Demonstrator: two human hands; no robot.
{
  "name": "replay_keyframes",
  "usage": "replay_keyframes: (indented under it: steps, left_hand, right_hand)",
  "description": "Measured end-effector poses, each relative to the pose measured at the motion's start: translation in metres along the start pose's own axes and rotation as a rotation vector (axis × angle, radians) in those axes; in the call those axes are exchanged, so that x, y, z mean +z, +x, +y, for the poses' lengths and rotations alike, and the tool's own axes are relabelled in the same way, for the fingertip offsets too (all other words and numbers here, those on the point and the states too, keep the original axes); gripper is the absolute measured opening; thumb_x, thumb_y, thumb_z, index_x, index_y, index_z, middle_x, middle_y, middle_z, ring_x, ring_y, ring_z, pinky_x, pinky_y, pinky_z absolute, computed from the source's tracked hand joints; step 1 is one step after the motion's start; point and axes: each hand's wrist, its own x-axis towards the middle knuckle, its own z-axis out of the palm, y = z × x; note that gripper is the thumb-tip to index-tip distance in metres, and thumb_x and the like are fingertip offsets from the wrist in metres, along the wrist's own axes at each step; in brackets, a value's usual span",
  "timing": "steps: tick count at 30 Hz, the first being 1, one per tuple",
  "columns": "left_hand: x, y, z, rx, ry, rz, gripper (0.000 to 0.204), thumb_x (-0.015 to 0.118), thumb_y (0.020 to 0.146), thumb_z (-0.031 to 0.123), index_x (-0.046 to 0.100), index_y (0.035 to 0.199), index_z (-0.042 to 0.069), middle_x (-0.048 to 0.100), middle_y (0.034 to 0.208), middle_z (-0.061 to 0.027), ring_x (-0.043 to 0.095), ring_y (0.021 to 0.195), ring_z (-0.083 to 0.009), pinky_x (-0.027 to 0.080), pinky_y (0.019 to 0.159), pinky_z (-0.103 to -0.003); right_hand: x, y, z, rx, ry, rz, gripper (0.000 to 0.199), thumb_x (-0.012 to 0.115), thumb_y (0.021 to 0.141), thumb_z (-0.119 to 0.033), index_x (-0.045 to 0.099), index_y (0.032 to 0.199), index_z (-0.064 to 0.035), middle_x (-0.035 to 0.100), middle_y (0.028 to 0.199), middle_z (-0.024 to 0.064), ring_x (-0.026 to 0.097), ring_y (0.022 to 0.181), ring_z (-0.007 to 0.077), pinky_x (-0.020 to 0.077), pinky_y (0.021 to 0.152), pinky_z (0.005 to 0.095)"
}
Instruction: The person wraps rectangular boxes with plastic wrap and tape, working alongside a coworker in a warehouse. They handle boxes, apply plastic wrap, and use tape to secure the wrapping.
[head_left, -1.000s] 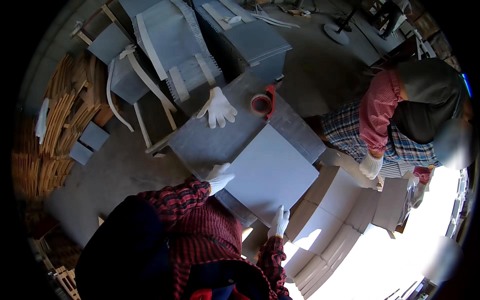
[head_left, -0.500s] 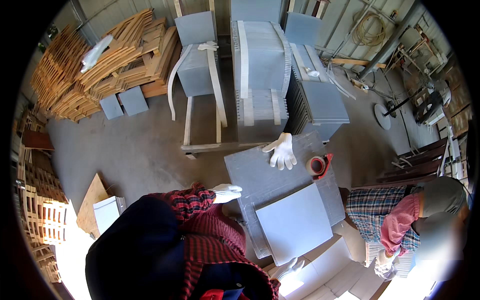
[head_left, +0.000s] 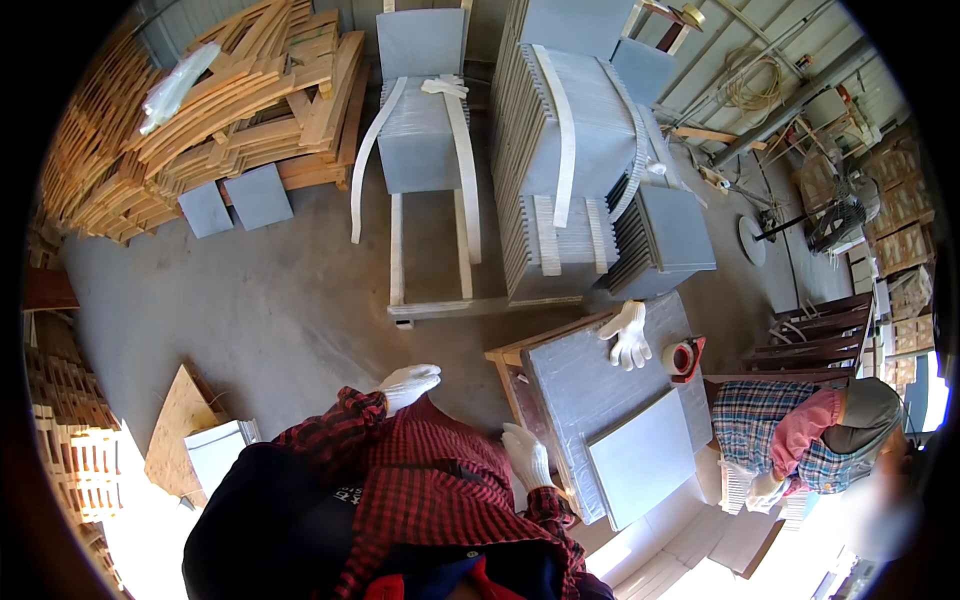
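Note:
My left hand point(head_left: 410, 383), in a white knit glove, is held out over the floor left of the worktable, fingers stretched and holding nothing. My right hand point(head_left: 525, 450), gloved alike, is beside the left edge of the worktable point(head_left: 570, 390), with its fingers extended and nothing visible in them. On the grey tabletop lie a flat pale rectangular panel point(head_left: 645, 460), an empty white glove point(head_left: 628, 337) and a red tape dispenser point(head_left: 686, 360) with a roll in it. Whether my right hand touches the table edge I cannot tell.
Grey panels in a strapped stack point(head_left: 590, 120) and a smaller stack point(head_left: 425, 150) stand beyond the table. Wooden pallets point(head_left: 260, 100) pile up at far left. At right a co-worker point(head_left: 765, 420) bends over other panels; a fan point(head_left: 840, 215) stands behind.
My body and view have shifted left, away from the table. My right hand has moved from the panel's near edge to the table's left side. My left hand has drawn away from the table.

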Motion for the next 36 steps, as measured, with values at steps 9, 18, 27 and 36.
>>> replay_keyframes:
  steps: [9,18,27,36]
  left_hand:
    - [-0.094,-0.002,-0.012,-0.036,-0.042,0.078,0.052,0.05,0.102,0.04,0.057,0.137,0.002,0.06,0.138,-0.0149,0.053,0.131,-0.0267,0.038,0.111,-0.034]
    - [-0.105,0.059,0.098,-0.016,-0.069,0.026,0.05,0.052,0.103,0.036,0.054,0.14,0.002,0.054,0.145,-0.0132,0.047,0.136,-0.0235,0.034,0.114,-0.033]
    - [-0.12,0.214,0.292,0.418,0.339,0.158,0.038,0.055,0.098,0.029,0.061,0.128,0.007,0.062,0.125,-0.0186,0.058,0.116,-0.0378,0.046,0.101,-0.043]
    - [-0.119,0.411,0.427,1.012,1.147,0.306,0.023,0.065,0.086,0.013,0.069,0.108,0.008,0.058,0.131,-0.0107,0.043,0.135,-0.0312,0.034,0.111,-0.055]
  right_hand:
    - [0.025,0.062,-0.063,0.017,-0.083,-0.098,0.038,0.055,0.095,-0.033,0.07,0.116,-0.0061,0.069,0.116,0.0194,0.065,0.11,0.038,0.0504,0.096,0.0429]
    - [-0.041,0.205,-0.08,0.006,-0.05,0.17,0.041,0.061,0.095,-0.026,0.065,0.127,-0.001,0.067,0.126,0.0185,0.064,0.118,0.0285,0.0489,0.099,0.0359]
    - [-0.157,0.467,-0.164,-0.37,-0.335,0.589,0.059,0.066,0.086,-0.016,0.048,0.141,0.0003,0.054,0.134,0.0277,0.054,0.12,0.0441,0.0459,0.1,0.0493]
    - [-0.215,0.617,-0.208,-0.515,-0.756,0.565,0.063,0.065,0.079,-0.007,0.047,0.14,-0.0033,0.046,0.143,0.0183,0.041,0.136,0.036,0.0358,0.111,0.0469]
